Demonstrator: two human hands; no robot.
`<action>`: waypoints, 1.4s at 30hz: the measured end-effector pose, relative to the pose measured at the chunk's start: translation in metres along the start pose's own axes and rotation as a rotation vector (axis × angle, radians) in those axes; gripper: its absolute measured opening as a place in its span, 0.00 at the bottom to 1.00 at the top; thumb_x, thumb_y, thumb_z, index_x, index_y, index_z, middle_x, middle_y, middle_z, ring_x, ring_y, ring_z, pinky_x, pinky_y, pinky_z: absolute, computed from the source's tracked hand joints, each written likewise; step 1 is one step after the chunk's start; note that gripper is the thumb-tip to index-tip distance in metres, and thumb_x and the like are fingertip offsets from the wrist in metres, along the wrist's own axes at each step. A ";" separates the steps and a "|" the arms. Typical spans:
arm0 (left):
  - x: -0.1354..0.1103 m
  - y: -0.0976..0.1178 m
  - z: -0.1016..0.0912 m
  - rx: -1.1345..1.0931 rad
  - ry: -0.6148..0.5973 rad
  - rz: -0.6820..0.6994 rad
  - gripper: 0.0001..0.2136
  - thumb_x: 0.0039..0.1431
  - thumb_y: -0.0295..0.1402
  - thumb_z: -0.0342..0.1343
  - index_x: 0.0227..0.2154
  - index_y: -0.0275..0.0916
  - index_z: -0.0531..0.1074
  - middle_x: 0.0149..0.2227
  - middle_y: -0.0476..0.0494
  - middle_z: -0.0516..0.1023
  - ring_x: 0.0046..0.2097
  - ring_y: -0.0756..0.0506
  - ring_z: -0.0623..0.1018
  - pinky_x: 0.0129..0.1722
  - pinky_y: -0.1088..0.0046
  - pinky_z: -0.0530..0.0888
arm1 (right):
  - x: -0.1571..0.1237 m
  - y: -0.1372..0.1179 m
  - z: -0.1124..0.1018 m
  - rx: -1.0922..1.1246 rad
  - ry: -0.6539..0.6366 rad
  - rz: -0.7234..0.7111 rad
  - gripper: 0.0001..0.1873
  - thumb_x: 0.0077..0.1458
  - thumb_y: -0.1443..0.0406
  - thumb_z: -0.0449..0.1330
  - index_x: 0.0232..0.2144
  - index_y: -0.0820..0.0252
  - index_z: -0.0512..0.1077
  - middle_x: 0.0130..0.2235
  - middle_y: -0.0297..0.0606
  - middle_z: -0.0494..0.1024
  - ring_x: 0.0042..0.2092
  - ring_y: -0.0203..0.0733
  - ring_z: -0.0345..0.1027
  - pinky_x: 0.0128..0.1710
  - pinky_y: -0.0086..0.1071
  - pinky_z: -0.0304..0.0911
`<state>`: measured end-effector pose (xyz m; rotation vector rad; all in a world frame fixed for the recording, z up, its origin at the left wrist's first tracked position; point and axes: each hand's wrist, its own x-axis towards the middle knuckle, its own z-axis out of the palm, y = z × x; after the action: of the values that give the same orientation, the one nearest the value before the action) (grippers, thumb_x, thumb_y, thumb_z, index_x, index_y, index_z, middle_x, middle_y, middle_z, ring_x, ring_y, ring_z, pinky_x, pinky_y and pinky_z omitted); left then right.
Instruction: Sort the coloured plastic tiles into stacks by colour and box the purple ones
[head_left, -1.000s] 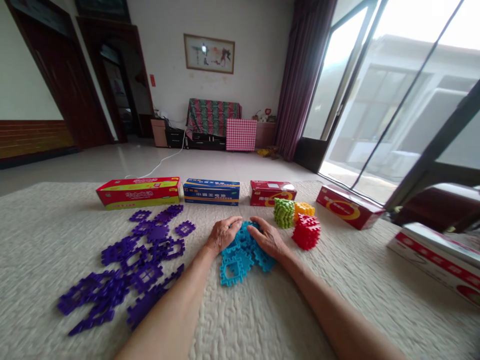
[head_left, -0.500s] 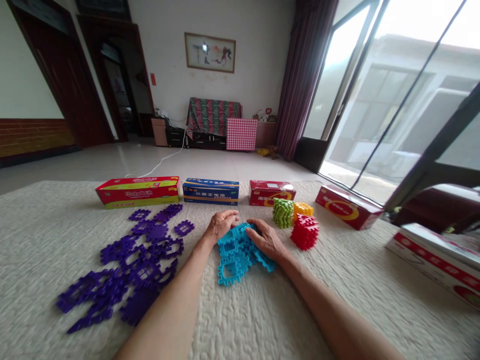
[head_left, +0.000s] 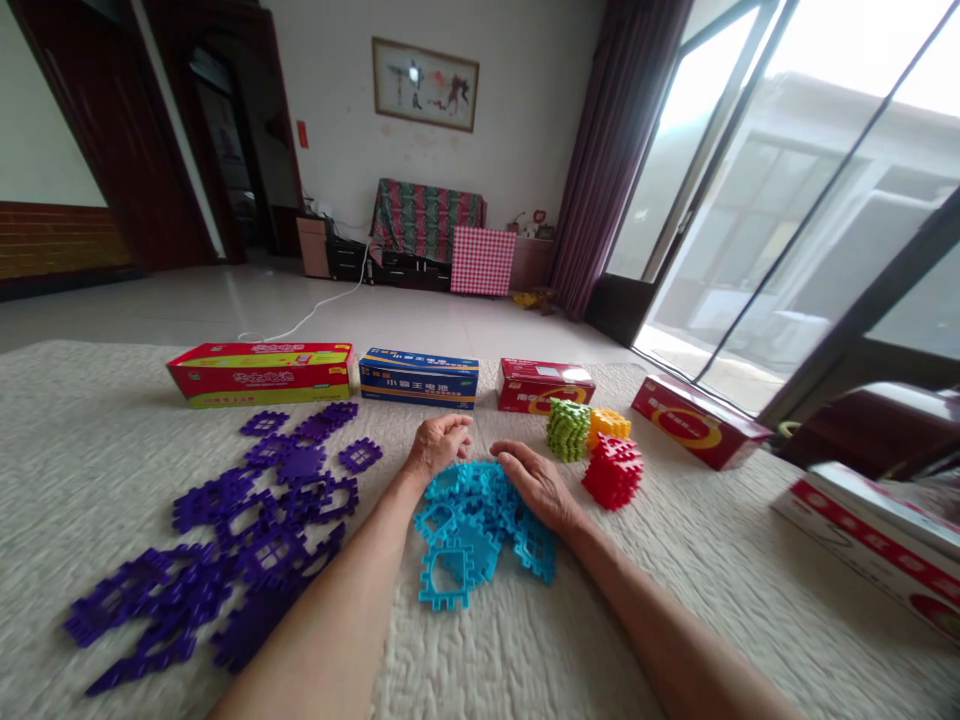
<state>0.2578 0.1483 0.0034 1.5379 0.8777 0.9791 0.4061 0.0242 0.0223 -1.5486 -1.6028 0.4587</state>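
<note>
A loose pile of light-blue interlocking plastic tiles lies between my forearms on the quilted cover; some tiles have window-like cut-outs. My left hand is at the far left side of the pile, fingers loosely bent and pointing right, with nothing seen in them. At the far right side, my right hand rests against the tiles with its fingers stretched out. Purple tiles are scattered to the left, partly behind my left forearm. To the right of my right hand stand a green block, a yellow block and a red block.
Across the back stand a red-and-yellow box, a blue box and a red box. Another red box is farther right, with a white-and-red carton nearer. The quilted cover lies under everything.
The light-blue tiles have spread from a tighter bunch into a flatter, wider pile. Both hands have drawn back slightly from the tiles, and the view has tilted a little.
</note>
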 end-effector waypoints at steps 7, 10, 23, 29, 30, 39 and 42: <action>0.005 -0.002 -0.002 -0.111 0.149 -0.027 0.15 0.46 0.32 0.53 0.38 0.32 0.75 0.24 0.48 0.76 0.19 0.54 0.72 0.17 0.82 0.63 | 0.000 0.003 -0.001 0.105 0.020 0.072 0.22 0.58 0.52 0.48 0.41 0.60 0.73 0.39 0.39 0.78 0.39 0.42 0.72 0.39 0.32 0.67; 0.008 -0.004 -0.002 -0.073 0.298 -0.005 0.16 0.47 0.31 0.51 0.38 0.33 0.75 0.24 0.48 0.75 0.19 0.54 0.72 0.18 0.81 0.64 | -0.001 -0.003 -0.008 0.069 0.013 0.058 0.20 0.55 0.54 0.53 0.42 0.61 0.73 0.40 0.40 0.77 0.38 0.41 0.71 0.36 0.32 0.66; 0.009 -0.006 -0.001 0.081 0.238 0.025 0.14 0.48 0.29 0.50 0.36 0.35 0.76 0.24 0.49 0.77 0.19 0.53 0.73 0.21 0.80 0.68 | -0.011 -0.046 -0.011 -0.409 -0.159 -0.173 0.21 0.46 0.64 0.62 0.45 0.56 0.71 0.41 0.41 0.72 0.38 0.41 0.69 0.41 0.36 0.65; 0.008 -0.005 -0.002 0.102 0.205 0.045 0.13 0.48 0.30 0.51 0.36 0.35 0.77 0.24 0.49 0.77 0.20 0.53 0.73 0.23 0.80 0.70 | -0.002 -0.042 -0.027 -0.215 -0.110 -0.114 0.18 0.49 0.62 0.59 0.45 0.58 0.71 0.38 0.39 0.74 0.36 0.39 0.70 0.36 0.33 0.65; 0.007 -0.004 -0.002 0.103 0.203 0.041 0.13 0.48 0.29 0.51 0.36 0.35 0.77 0.25 0.48 0.77 0.20 0.53 0.73 0.22 0.80 0.70 | 0.000 -0.041 -0.031 -0.177 -0.093 -0.089 0.19 0.50 0.60 0.58 0.45 0.58 0.71 0.38 0.39 0.74 0.36 0.39 0.70 0.35 0.32 0.65; 0.004 -0.006 0.002 0.251 0.045 0.128 0.12 0.50 0.29 0.52 0.36 0.37 0.78 0.27 0.47 0.80 0.26 0.50 0.78 0.30 0.77 0.74 | 0.013 -0.006 -0.031 0.002 0.208 0.094 0.20 0.51 0.55 0.56 0.43 0.61 0.69 0.35 0.40 0.76 0.34 0.41 0.71 0.31 0.31 0.65; 0.003 -0.006 0.001 0.373 0.021 0.196 0.11 0.51 0.31 0.55 0.35 0.39 0.79 0.29 0.47 0.81 0.32 0.48 0.79 0.38 0.75 0.74 | 0.014 0.012 -0.020 -0.191 0.198 0.114 0.18 0.48 0.61 0.59 0.42 0.62 0.69 0.36 0.42 0.76 0.37 0.43 0.71 0.34 0.33 0.65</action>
<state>0.2597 0.1516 -0.0019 1.9626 0.9772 1.0105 0.4310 0.0337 0.0295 -1.7761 -1.4441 0.2087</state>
